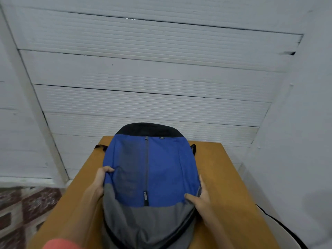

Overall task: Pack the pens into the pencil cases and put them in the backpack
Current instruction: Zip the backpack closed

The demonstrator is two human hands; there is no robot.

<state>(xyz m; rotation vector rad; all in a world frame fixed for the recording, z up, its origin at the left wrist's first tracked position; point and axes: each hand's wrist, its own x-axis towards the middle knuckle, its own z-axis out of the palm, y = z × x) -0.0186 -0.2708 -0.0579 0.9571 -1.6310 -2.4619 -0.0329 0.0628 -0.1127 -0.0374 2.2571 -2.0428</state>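
Two hands grip the blue-and-grey backpack [161,164], flat on the wooden table [226,177]: left hand [102,178] curls round its left edge, right hand [200,197] pinches its right. Pens and pencil cases unseen (probably packed); next, likely closing it up.

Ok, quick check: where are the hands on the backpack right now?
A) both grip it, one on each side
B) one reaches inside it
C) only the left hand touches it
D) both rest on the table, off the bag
A: the left hand and right hand each grip a side edge of the backpack, which lies on the wooden table.
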